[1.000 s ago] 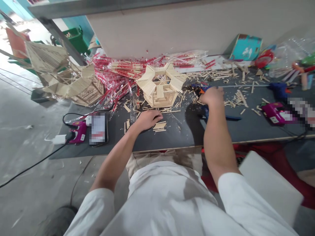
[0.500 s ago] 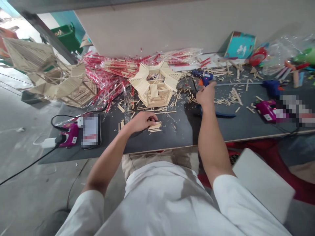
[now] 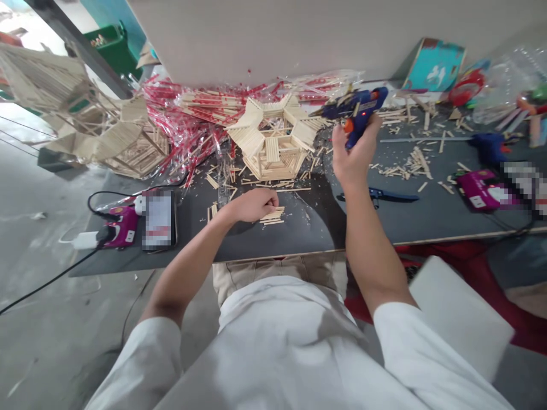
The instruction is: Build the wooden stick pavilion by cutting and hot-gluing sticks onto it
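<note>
My right hand (image 3: 354,165) grips a blue hot glue gun (image 3: 365,108), raised over the table with its nozzle pointing left and a red light lit on its body. My left hand (image 3: 256,205) rests at a small row of short wooden sticks (image 3: 273,216), its fingers curled together at their upper end. Whatever the fingertips pinch, if anything, is hidden. Just beyond stands a star-shaped structure of glued wooden sticks (image 3: 273,151), with open gaps in its sides. It is apart from both hands.
A blue cutter-like tool (image 3: 395,196) lies right of my right forearm. Loose stick pieces (image 3: 404,171) and red-tipped sticks in plastic (image 3: 200,108) cover the back. A phone (image 3: 158,222) and purple power strip (image 3: 123,228) sit left; another glue gun (image 3: 489,148) lies right.
My right hand has lifted the glue gun off the table and turned it so its nozzle points left. My left hand has stayed by the short sticks, its fingers more curled. The view has shifted slightly.
</note>
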Demonstrator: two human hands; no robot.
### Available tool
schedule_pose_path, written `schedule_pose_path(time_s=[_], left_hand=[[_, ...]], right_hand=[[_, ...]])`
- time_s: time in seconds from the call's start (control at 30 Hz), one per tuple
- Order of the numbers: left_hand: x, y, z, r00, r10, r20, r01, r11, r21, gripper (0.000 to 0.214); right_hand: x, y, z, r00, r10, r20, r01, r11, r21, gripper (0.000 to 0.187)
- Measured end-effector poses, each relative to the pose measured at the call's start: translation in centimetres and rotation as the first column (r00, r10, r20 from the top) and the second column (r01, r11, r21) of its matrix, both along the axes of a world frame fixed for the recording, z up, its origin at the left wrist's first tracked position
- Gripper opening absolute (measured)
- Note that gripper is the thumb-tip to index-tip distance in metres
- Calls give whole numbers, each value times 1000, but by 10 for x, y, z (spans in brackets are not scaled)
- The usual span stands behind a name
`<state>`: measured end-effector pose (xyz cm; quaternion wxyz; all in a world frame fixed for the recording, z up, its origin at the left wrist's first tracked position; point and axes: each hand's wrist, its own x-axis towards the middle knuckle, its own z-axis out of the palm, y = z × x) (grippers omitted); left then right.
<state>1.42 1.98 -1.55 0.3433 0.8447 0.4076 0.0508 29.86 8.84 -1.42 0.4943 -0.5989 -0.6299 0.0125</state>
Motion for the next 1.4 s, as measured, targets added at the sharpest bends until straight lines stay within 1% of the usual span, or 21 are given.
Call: schedule_pose_path(time_s=[0.07,0.13,0.17,0.23,0.3,0.4,0.5,0.57,0.63,0.77,0.83,0.93,1.2,1.3,1.4], left_hand=[[0,-2,-2,987,74,139,-75,997,2,11],[1,-4,-4,938,188,292,-176,982,-67,14],[1,-5,-5,900,244,360,-210,969,-132,15],[3,-5,-8,818,340,465,-236,934,-267,16],[6,-3,-12,729,417,543,-267,904,-334,17],[9,1,-19,632,485,605,-349,875,-336,21],[10,4,-25,587,509,630,-430,855,-290,18],[10,6,-29,573,517,636,-478,841,-254,14],[10,8,-31,565,519,642,-512,830,-220,11],[9,10,-32,562,511,650,-552,817,-164,9],[10,9,-32,572,505,647,-556,818,-147,10],[11,7,-32,592,480,648,-553,826,-106,10],[9,7,-38,621,471,627,-560,826,-65,11],[9,6,-37,643,459,613,-554,832,-41,10],[10,4,-35,655,454,604,-541,840,-45,11]], right_hand=[[-4,-5,6,993,-19,117,31,995,-97,47],[-5,-9,10,978,-6,207,34,991,-131,46],[-5,-10,12,972,8,236,24,991,-129,46],[-4,-11,12,960,41,275,-1,990,-144,46],[-4,-11,12,955,63,291,-8,983,-184,48],[-5,-11,12,950,78,303,-8,974,-226,48],[-6,-11,11,944,80,321,-25,985,-173,44],[-5,-10,11,939,76,334,-41,993,-110,42],[-5,-9,10,937,69,342,-42,995,-87,41],[-3,-9,11,931,72,358,-9,984,-176,47],[-3,-10,11,926,82,370,1,976,-218,51],[-2,-10,12,924,91,370,3,969,-246,54],[-2,-8,10,928,115,355,-24,968,-249,56],[-2,-7,10,922,116,368,-24,970,-244,56],[-3,-7,11,916,110,387,-18,972,-233,55]])
